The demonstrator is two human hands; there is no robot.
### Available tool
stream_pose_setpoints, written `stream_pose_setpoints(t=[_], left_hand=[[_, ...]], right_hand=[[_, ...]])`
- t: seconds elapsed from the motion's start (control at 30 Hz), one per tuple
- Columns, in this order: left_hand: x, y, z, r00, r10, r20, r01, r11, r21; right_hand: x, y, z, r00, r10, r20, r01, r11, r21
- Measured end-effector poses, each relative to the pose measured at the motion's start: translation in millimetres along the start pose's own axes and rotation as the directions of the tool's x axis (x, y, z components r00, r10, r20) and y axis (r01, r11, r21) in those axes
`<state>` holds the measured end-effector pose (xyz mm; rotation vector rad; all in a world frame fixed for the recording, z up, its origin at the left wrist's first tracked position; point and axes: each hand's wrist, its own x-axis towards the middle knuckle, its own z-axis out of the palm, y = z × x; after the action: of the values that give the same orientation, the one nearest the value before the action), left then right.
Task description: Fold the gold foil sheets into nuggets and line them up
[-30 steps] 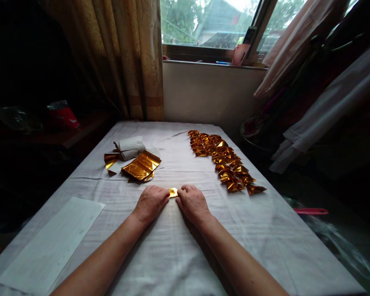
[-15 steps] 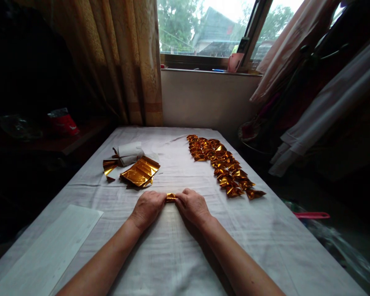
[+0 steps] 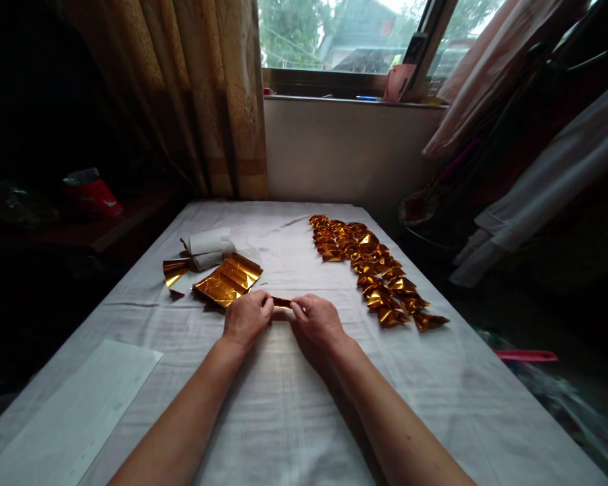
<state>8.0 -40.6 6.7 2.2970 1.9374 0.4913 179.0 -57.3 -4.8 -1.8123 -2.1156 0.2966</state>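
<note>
A narrow folded strip of gold foil paper (image 3: 282, 302) spans the gap between my hands over the table's middle. My left hand (image 3: 247, 316) pinches its left end, and my right hand (image 3: 318, 317) pinches the right end between thumb and fingers. Just beyond my left hand lies a stack of flat gold foil sheets (image 3: 228, 278), creased and shiny. To the right, several folded gold foil pieces (image 3: 372, 260) with pointed ends sit in overlapping rows. The ends of the strip are hidden by my fingers.
White cloth covers the table (image 3: 284, 418). Behind the foil stack lies a white paper bundle (image 3: 210, 246), with a curled gold scrap (image 3: 175, 271) beside it. A pale flat sheet (image 3: 81, 412) rests at the left edge. Clothes (image 3: 552, 182) hang at right; a pink handle (image 3: 527, 355) shows below.
Both hands have moved slightly away from me with the strip, which now looks thinner and raised off the cloth. The view has tilted down a little.
</note>
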Motion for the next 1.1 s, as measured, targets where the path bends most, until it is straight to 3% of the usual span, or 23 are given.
stream_pose_setpoints(t=[0.23, 0.4, 0.57, 0.73, 1.1], left_hand=[[15, 1, 21.4, 0.997, -0.051, -0.065, 0.043, 0.992, -0.115], [12, -2, 34.9, 0.993, 0.047, -0.107, -0.057, 0.994, -0.092], [11, -5, 36.4, 0.992, 0.079, -0.096, -0.082, 0.996, -0.020], [11, -8, 38.6, 0.995, 0.051, -0.087, -0.052, 0.999, -0.008], [10, -3, 39.9, 0.993, 0.077, -0.091, -0.094, 0.974, -0.205]], right_hand=[[15, 22, 4, 0.993, 0.111, -0.043, -0.108, 0.991, 0.075], [14, 33, 20, 0.985, 0.054, -0.166, -0.021, 0.980, 0.197], [15, 35, 28, 0.966, 0.034, -0.257, 0.039, 0.960, 0.277], [15, 33, 27, 0.967, 0.035, -0.251, 0.041, 0.956, 0.291], [18, 35, 29, 0.965, 0.072, -0.251, 0.004, 0.957, 0.291]])
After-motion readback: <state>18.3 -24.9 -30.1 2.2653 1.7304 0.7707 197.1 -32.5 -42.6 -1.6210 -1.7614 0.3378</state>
